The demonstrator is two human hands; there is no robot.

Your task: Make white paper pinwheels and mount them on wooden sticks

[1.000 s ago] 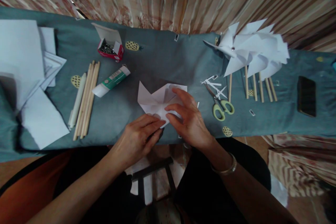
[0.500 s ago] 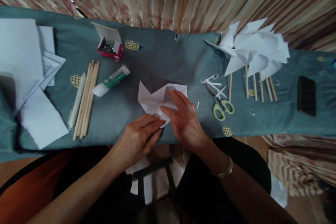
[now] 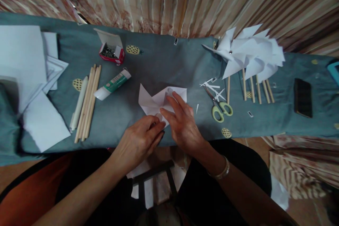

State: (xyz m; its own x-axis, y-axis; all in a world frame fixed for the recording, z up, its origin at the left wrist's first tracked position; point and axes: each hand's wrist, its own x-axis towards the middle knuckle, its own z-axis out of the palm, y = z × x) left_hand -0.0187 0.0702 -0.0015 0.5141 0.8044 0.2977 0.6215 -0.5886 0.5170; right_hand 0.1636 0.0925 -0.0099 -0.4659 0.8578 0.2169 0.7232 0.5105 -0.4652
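Note:
A folded white paper piece [image 3: 152, 101] lies on the grey-blue cloth [image 3: 169, 63] near the table's front edge. My left hand [image 3: 139, 140] rests at its near corner, fingers curled with the fingertips pinching the paper's edge. My right hand [image 3: 182, 123] lies on top of the paper with its fingers stretched flat, pressing the folds down. Both hands touch the same sheet, almost meeting at its near point.
Wooden sticks [image 3: 88, 101], a glue tube [image 3: 112, 84] and a red box of pins [image 3: 111, 52] lie to the left, white sheets [image 3: 29, 77] further left. Green-handled scissors [image 3: 219, 106], paper scraps, finished paper pinwheels [image 3: 246, 54] and a dark phone [image 3: 302, 97] lie to the right.
My right hand has slid left and flattened onto the paper, fingers going from arched to stretched. The left hand barely moved. The view shifted slightly.

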